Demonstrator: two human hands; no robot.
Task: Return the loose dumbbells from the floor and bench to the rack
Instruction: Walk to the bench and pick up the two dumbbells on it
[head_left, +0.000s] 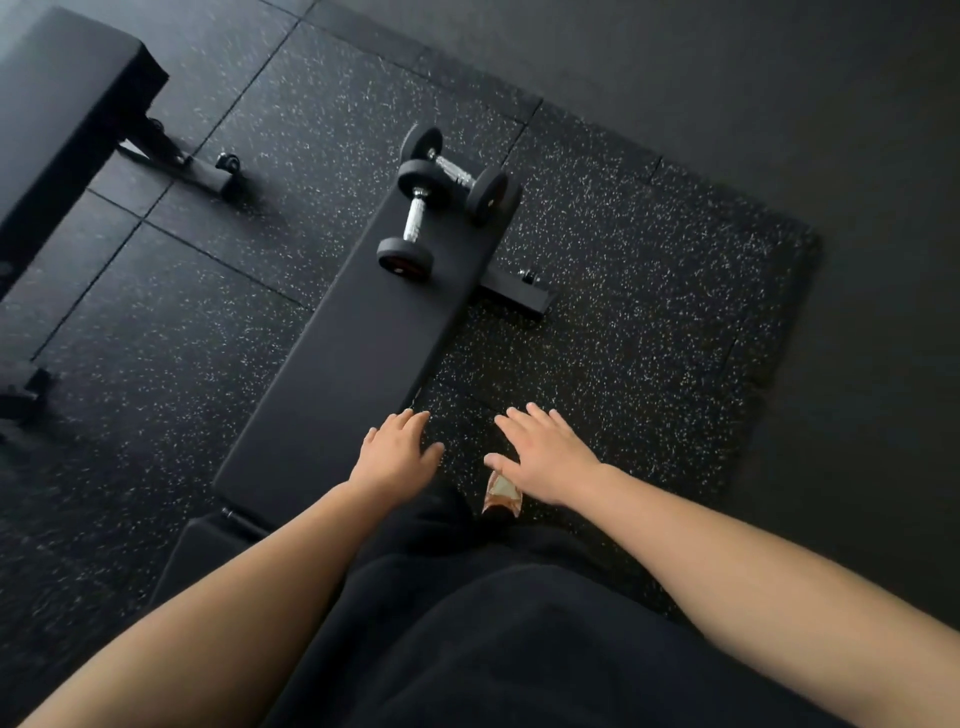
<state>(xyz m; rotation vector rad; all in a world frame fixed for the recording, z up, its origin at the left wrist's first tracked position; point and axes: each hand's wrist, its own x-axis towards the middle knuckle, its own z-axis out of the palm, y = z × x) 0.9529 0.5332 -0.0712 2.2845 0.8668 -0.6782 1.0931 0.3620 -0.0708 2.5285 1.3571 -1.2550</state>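
Ahead of both outstretched hands, at the far end of the black padded tabletop (358, 332), two dumbbells lie touching each other. The nearer dumbbell (413, 221) lies roughly along the pad, its chrome handle pointing away from the left hand (395, 454). The farther dumbbell (457, 169) lies crosswise just beyond it, one black head hanging close to the pad's far edge. Both are well apart from either grip.

The left hand hovers palm down over the near right edge of the tabletop, fingers spread and loosely extended, holding nothing. The right hand (545, 457) is just beside it, also palm down with fingers splayed wide, empty, over the speckled rubber floor (649, 322). Beneath the gap between the hands, one foot in a light shoe (503, 496) shows on the floor, partly covered by the right thumb. Dark trousers (467, 613) fill the space between the bare forearms.

Far off to the left of the left hand stands a second black bench (67, 114), its wheeled foot resting on the floor. Right of the dumbbells, the tabletop's own crossbar foot (519, 293) sticks out from under the pad.
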